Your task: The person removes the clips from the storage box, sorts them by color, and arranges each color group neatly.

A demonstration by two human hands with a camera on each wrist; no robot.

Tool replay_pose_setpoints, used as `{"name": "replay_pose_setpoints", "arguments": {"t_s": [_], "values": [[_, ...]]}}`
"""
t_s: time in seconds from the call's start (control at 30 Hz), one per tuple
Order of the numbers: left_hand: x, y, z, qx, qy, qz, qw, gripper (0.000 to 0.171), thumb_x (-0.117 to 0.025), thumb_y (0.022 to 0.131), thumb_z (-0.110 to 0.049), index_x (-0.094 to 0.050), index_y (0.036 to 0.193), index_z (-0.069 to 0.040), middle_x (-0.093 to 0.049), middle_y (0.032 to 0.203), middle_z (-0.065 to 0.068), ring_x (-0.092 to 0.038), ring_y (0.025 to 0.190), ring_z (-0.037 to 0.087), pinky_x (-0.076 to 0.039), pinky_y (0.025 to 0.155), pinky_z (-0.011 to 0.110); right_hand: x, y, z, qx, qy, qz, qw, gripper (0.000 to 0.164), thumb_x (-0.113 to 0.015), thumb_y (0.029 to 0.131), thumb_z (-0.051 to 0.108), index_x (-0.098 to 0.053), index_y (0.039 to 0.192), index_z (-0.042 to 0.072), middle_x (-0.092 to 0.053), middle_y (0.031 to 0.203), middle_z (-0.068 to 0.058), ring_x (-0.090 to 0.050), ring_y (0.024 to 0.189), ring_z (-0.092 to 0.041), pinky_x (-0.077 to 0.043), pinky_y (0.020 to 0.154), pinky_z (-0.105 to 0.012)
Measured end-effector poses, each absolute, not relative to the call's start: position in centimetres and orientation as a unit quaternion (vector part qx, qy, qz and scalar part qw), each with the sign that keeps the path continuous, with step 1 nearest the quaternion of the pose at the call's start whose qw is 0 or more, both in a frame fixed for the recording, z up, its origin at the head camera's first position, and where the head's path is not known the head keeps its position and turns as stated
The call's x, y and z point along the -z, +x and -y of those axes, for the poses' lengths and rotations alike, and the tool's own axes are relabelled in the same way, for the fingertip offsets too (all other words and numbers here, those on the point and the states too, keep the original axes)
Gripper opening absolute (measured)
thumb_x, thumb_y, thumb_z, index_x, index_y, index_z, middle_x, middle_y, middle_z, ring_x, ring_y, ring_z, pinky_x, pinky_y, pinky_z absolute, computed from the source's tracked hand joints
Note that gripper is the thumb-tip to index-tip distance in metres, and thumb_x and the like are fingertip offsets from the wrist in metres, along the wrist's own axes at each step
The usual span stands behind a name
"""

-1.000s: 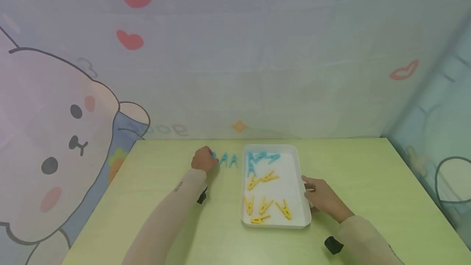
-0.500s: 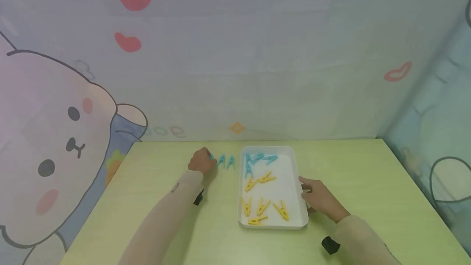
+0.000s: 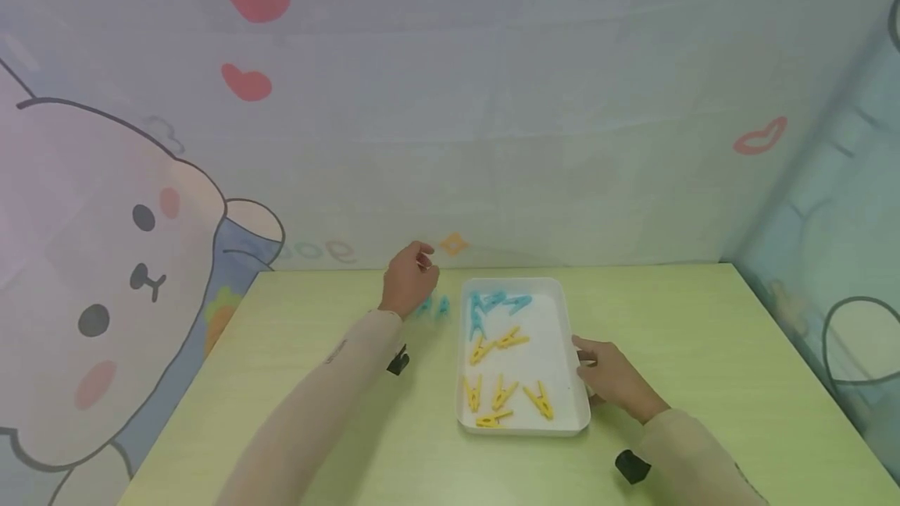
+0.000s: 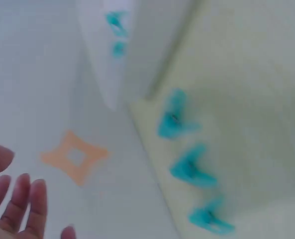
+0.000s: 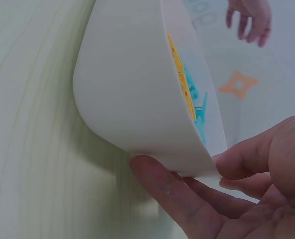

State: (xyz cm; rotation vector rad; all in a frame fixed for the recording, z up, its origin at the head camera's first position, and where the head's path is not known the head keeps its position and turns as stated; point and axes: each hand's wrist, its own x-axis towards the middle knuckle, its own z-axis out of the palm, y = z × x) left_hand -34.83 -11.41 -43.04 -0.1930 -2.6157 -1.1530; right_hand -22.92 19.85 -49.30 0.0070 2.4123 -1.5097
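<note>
My left hand (image 3: 410, 279) is raised at the table's far edge, fingers loosely bent and apart, holding nothing. Below it, several teal clothespins lie left of the tray; one clothespin (image 3: 443, 307) shows beside the hand. In the left wrist view, three of them form a row, the middle clothespin (image 4: 192, 168) slightly blurred. My right hand (image 3: 615, 377) grips the right side of a white tray (image 3: 573, 358), thumb and fingers pinching its wall (image 5: 132, 89). Inside the tray lie teal clothespins (image 3: 519, 304) at the back and yellow clothespins (image 3: 540, 400) towards the front.
A pale green-yellow table (image 3: 675, 350) carries the tray and loose clothespins. Directly behind its far edge hangs a printed cloth (image 3: 562, 139) with hearts and a cartoon animal. Another cloth hangs at the right side.
My left hand has lifted from the row of teal clothespins, moving up and right, and its leftmost clothespin is no longer between the fingers. The right hand stays on the tray.
</note>
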Motion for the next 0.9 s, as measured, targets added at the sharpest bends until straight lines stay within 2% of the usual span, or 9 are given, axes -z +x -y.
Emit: {"name": "replay_pose_setpoints", "arguments": {"t_s": [0.2, 0.33, 0.53, 0.7, 0.9], "values": [[41.9, -34.9, 7.3, 0.505, -0.137, 0.821, 0.229, 0.037, -0.059, 0.081, -0.006, -0.052, 0.118, -0.011, -0.054, 0.101, 0.007, -0.054, 0.092, 0.022, -0.043, 0.077, 0.034, 49.0, -22.8, -20.0, 0.517, 0.003, -0.843, 0.147, 0.054, -0.045, 0.090, 0.001, -0.025, 0.141, 0.000, -0.037, 0.131, -0.031, -0.047, 0.110, -0.044, -0.052, 0.059, -0.036], [42.4, -35.2, 4.6, 0.533, -0.141, 0.798, 0.241, 0.045, -0.061, 0.081, -0.008, -0.048, 0.124, -0.013, -0.050, 0.111, 0.007, -0.052, 0.098, 0.023, -0.041, 0.081, 0.035, 49.0, -22.8, -20.2, 0.527, 0.008, -0.837, 0.144, 0.054, -0.044, 0.090, 0.001, -0.026, 0.141, 0.001, -0.037, 0.131, -0.030, -0.049, 0.109, -0.042, -0.052, 0.059, -0.037], [44.8, -35.9, 2.3, 0.486, -0.163, 0.834, 0.204, 0.054, -0.063, 0.081, -0.014, -0.044, 0.132, -0.016, -0.044, 0.123, 0.004, -0.048, 0.107, 0.022, -0.043, 0.082, 0.040, 49.2, -22.8, -20.2, 0.542, 0.012, -0.828, 0.144, 0.055, -0.043, 0.089, 0.001, -0.027, 0.141, 0.001, -0.038, 0.130, -0.030, -0.050, 0.107, -0.040, -0.052, 0.060, -0.038], [46.9, -36.5, 1.2, 0.386, -0.193, 0.884, 0.178, 0.054, -0.066, 0.079, -0.018, -0.048, 0.130, -0.020, -0.049, 0.119, 0.002, -0.052, 0.100, 0.022, -0.039, 0.078, 0.046, 49.4, -23.0, -20.0, 0.546, 0.018, -0.825, 0.144, 0.055, -0.044, 0.089, 0.002, -0.028, 0.141, 0.004, -0.039, 0.131, -0.027, -0.052, 0.106, -0.037, -0.052, 0.060, -0.038], [48.0, -36.6, 0.1, 0.264, -0.206, 0.937, 0.097, 0.049, -0.067, 0.079, -0.029, -0.053, 0.126, -0.028, -0.053, 0.112, -0.002, -0.054, 0.094, 0.015, -0.037, 0.072, 0.050, 49.4, -23.0, -20.0, 0.556, 0.014, -0.818, 0.144, 0.055, -0.045, 0.089, 0.001, -0.029, 0.141, 0.003, -0.040, 0.130, -0.027, -0.055, 0.102, -0.036, -0.052, 0.059, -0.038]]}}
